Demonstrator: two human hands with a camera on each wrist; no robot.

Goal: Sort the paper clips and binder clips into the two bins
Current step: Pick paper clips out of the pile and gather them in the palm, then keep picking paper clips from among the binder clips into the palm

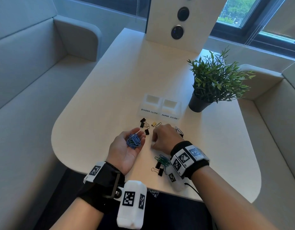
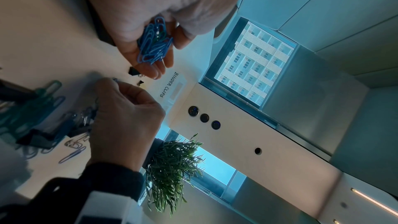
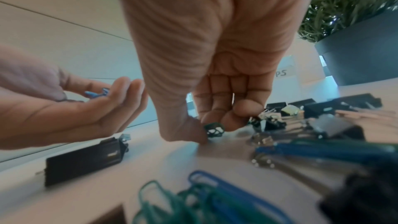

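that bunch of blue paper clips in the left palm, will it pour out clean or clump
The paper clips look tangled together, so they would probably drop in clumps. They are thin wire, likely light for the size of the pile. The left hand only cups them, so a small tilt may spill some.

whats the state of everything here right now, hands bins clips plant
left hand, palm up, cupped, carrying blue paper clips
right hand, pinching a green paper clip at the table
binder clips bin, upright, nothing visible inside
paper clips bin, upright, nothing visible inside
black binder clips, loose in front of the bins
green paper clips pile, heaped on the table, unsorted
potted plant, upright
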